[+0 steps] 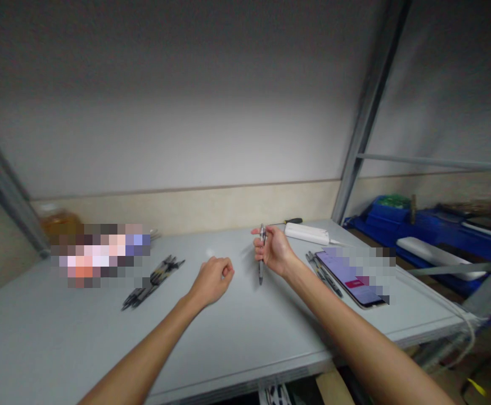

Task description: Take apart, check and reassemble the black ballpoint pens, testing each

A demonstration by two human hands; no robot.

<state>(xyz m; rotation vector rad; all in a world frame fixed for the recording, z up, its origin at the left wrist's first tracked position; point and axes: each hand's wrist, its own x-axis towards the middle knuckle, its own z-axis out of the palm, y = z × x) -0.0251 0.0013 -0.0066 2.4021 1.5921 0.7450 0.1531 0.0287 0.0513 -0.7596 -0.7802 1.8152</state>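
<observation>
In my right hand a clear and black pen is held upright between thumb and fingers, its dark tip pointing down towards the table. My left hand is closed over the tabletop, fingers curled and thumb meeting the index finger; nothing shows sticking out of it. Left of that hand lies a loose bundle of similar pens, slanting away from me. A few more pens rest to the right, alongside a phone with its screen lit.
Behind the phone lie a white power strip and a screwdriver. Blurred blocks cover something at the left, before an amber container. Metal posts frame the table. Blue sheeting is beyond the right edge.
</observation>
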